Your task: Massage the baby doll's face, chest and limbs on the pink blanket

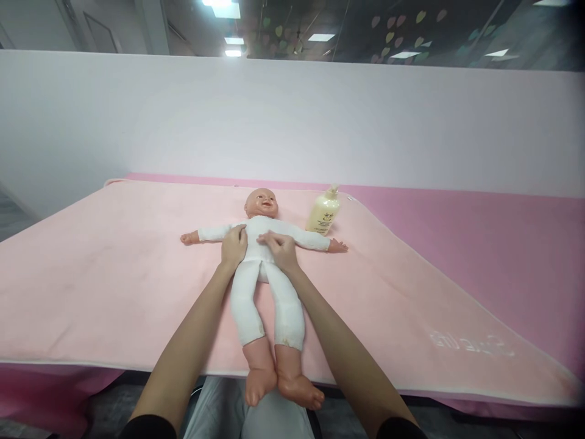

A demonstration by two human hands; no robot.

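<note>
A baby doll [256,238] with a white cloth body lies on its back, arms spread and head away from me. My left hand [234,246] is curled against the left side of its torso, its lower fingers hidden. On the doll's belly rests my right hand [282,249], fingers stretched out toward the left and touching the cloth. A pale yellow pump bottle [322,212] stands slightly tilted behind the doll's arm on the right. The doll's bare feet hang past the near table edge, over my lap.
Under the doll a pink towel [137,262] covers much of the table, with faint lettering near its right corner. A darker pink surface [516,244] shows at the right. Behind rises a white partition [292,122], with dark glass [356,33] above it.
</note>
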